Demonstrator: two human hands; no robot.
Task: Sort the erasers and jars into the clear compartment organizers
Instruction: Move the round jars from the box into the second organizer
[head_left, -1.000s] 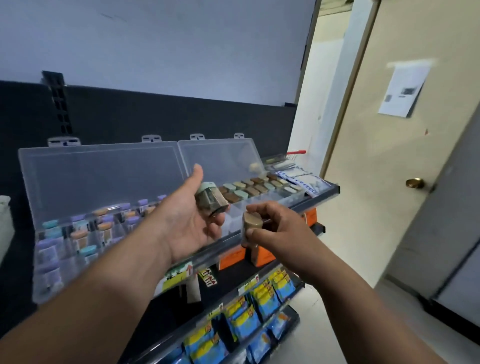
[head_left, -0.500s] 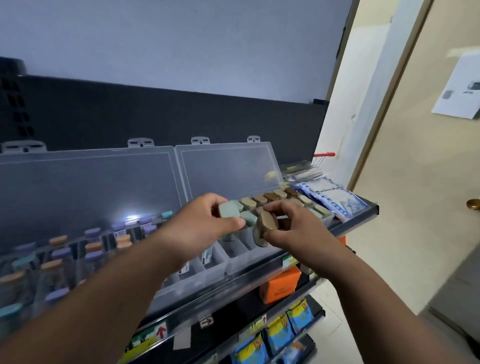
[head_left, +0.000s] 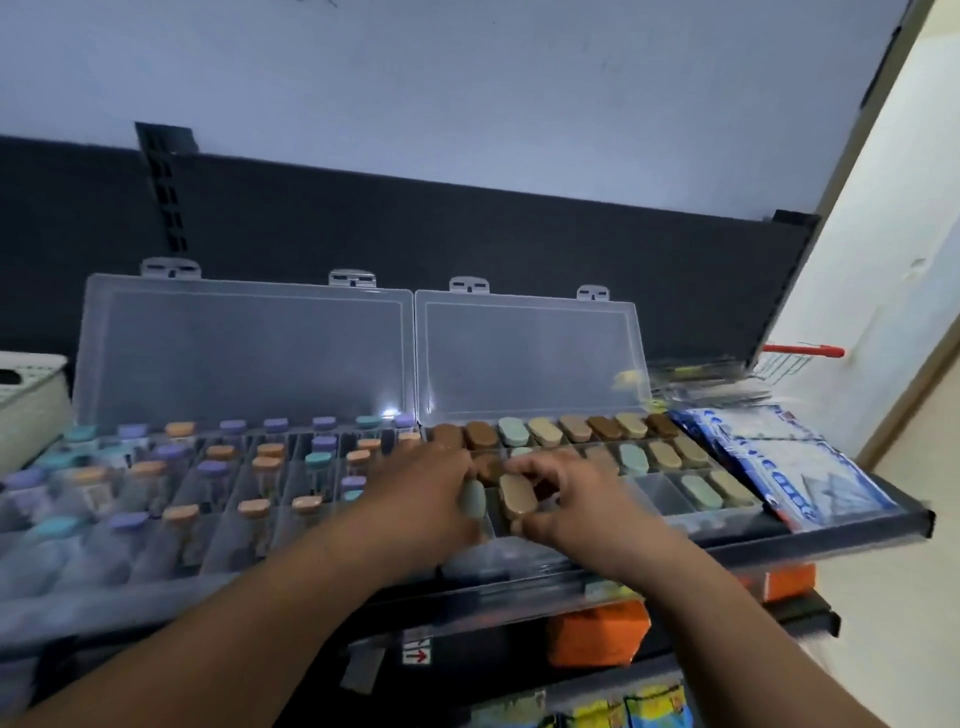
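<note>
Two clear compartment organizers stand open on the shelf. The left organizer (head_left: 156, 566) holds several small jars with purple, orange and teal lids. The right organizer (head_left: 660, 488) holds rows of brown, tan and pale green items. My left hand (head_left: 421, 493) grips a pale green-lidded jar (head_left: 474, 503) over a front compartment of the right organizer. My right hand (head_left: 576, 493) holds a tan-lidded jar (head_left: 517, 496) just beside it, fingers curled round it. Both jars sit low in the compartments.
Blue and white packets (head_left: 779, 467) lie on the shelf to the right of the organizers. A white basket (head_left: 26, 395) stands at the far left. Orange boxes (head_left: 597, 639) and hanging packets fill the lower shelves. A doorway wall rises at the right.
Both hands carried their jars forward and down from mid-air into the right organizer's front compartments. The view swung left and tilted toward the shelf.
</note>
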